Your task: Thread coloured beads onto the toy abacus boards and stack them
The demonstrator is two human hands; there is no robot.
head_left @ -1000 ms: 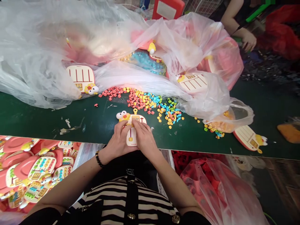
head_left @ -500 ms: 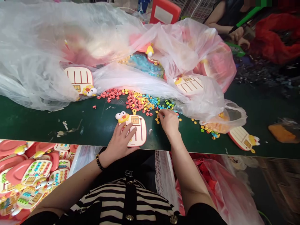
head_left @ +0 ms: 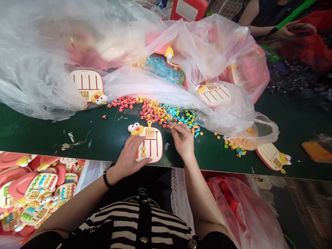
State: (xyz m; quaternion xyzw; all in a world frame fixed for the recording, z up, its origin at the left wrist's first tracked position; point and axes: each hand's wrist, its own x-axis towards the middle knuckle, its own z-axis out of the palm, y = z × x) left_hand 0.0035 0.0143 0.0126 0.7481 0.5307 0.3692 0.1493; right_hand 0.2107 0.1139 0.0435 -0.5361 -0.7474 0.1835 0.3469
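Observation:
A cream board with a red rim and a big-eyed yellow head (head_left: 154, 147) lies on the green table in front of me. My left hand (head_left: 131, 152) rests over its left side, fingers together and curved around the edge. Red and yellow beads show in the board's left slots beside my fingers; the slots farther right hold none. My right hand (head_left: 183, 138) is above the table right of the board, thumb and fingertips pinched at the near edge of the bead pile (head_left: 153, 112). What the pinch holds is too small to make out.
Plastic bags (head_left: 129, 81) cover the table's far side, with boards (head_left: 86, 82) partly under them. Finished-looking boards (head_left: 41, 186) fill a container at lower left. A person's hand (head_left: 286, 29) is at upper right. Another board (head_left: 269, 155) lies right.
My left hand has slid left and down off the board's middle, uncovering slots and beads. My right hand has shifted slightly left along the pile. The co-worker's hands have moved right.

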